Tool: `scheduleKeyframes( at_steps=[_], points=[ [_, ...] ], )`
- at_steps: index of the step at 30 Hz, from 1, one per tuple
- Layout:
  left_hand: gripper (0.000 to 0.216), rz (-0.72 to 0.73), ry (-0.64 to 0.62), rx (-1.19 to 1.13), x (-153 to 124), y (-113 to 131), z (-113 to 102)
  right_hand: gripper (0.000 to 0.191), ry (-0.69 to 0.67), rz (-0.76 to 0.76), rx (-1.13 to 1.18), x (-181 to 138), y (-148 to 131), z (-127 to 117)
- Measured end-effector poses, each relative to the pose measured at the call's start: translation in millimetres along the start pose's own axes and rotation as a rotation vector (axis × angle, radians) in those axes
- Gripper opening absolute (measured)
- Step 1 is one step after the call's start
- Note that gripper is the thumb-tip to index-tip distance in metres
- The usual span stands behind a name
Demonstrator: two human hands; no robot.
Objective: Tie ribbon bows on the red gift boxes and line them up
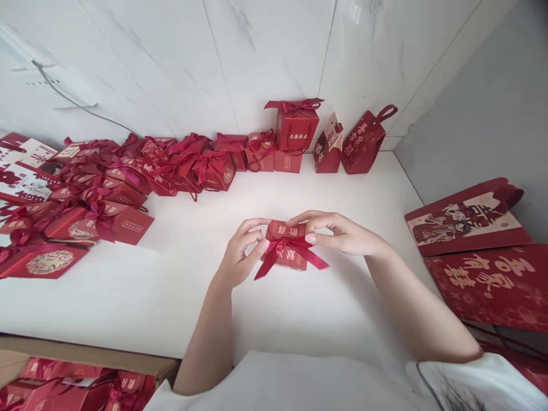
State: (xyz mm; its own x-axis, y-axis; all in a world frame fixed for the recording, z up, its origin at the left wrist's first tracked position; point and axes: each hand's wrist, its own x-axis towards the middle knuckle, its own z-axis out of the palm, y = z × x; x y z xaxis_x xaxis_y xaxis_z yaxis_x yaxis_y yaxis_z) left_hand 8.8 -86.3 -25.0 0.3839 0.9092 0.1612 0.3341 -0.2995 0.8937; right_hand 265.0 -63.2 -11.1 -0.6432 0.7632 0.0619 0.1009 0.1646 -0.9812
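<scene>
Fingers of the left hand (pixel 242 254) and right hand (pixel 334 233) partly hid the box (pixel 289 231), its finest print too small to read. Picture edges cut off the heap (pixel 132 226) and carton (pixel 98 349) leftward, the shirt (pixel 299 382) below, a bag (pixel 492 281) rightward.

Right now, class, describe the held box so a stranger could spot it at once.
Find the white table below the tiled wall. Mid-picture, a red box with a ribbon bow is held between the left hand and right hand. Unlike the boxes behind, it has fingers touching it.
</scene>
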Motion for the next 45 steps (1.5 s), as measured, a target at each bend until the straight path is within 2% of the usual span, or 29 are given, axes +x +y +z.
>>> scheduleKeyframes(
  at_steps=[4,7,10,14,20,24,26,30,31,32,35,36,38,40,42,45],
  points=[
    [0.019,-0.038,-0.054,-0.067,1.9,1.6,9.6,0.034,0.019,0.029,0.05,3.1,6.7,1.1],
    [0.017,-0.045,-0.081,-0.094,2.2,3.0,14.6,0.035,-0.029,0.038,0.145,5.9,14.1,2.1],
    [0.02,-0.072,-0.149,-0.048,1.7,3.9,14.5,0.034,-0.09,0.044,0.203,8.1,20.6,4.1],
    [0.025,-0.104,-0.222,-0.039,1.9,2.4,13.4,0.033,-0.102,0.069,0.249,9.8,27.5,7.8],
    [0.024,-0.106,-0.257,-0.164,2.8,1.1,15.1,0.045,-0.054,0.117,0.134,9.3,27.8,6.1],
    [0.024,-0.121,-0.203,-0.146,2.6,1.1,13.9,0.042,-0.008,0.109,0.034,8.7,24.5,0.7],
    [0.024,-0.127,-0.158,-0.13,2.2,1.0,13.5,0.036,0.046,0.093,-0.021,7.4,21.4,-0.7],
    [0.023,-0.133,-0.068,-0.125,1.1,0.7,13.8,0.021,0.401,-0.106,-0.339,-1.7,2.1,6.0],
    [0.023,-0.136,-0.047,-0.127,1.0,0.4,13.8,0.018,0.441,-0.178,-0.447,-5.0,-5.5,10.8],
    [0.023,-0.14,-0.028,-0.133,1.1,-0.1,13.7,0.016,0.408,-0.247,-0.552,-8.2,-13.2,17.1],
    [0.024,-0.145,-0.01,-0.171,1.7,-1.6,13.4,0.017,0.059,-0.382,-0.882,-14.5,-29.9,44.4],
    [0.024,-0.144,-0.018,-0.186,2.0,-1.9,13.3,0.014,-0.002,-0.389,-1.012,-15.1,-31.6,54.7],
    [0.023,-0.141,-0.031,-0.214,2.6,-2.3,13.4,0.024,-0.033,-0.413,-1.231,-14.8,-29.5,73.1],
    [0.021,-0.14,-0.014,-0.24,3.2,-2.7,13.3,0.026,-0.047,-0.467,-1.299,-14.2,-24.2,84.2],
    [0.021,-0.148,0.028,-0.264,3.8,-4.3,12.4,0.025,-0.062,-0.486,-1.261,-14.4,-20.8,86.5],
    [0.022,-0.186,0.11,-0.285,4.8,-8.7,9.6,0.026,-0.113,-0.414,-1.156,-15.5,-22.1,78.9]
  ],
)
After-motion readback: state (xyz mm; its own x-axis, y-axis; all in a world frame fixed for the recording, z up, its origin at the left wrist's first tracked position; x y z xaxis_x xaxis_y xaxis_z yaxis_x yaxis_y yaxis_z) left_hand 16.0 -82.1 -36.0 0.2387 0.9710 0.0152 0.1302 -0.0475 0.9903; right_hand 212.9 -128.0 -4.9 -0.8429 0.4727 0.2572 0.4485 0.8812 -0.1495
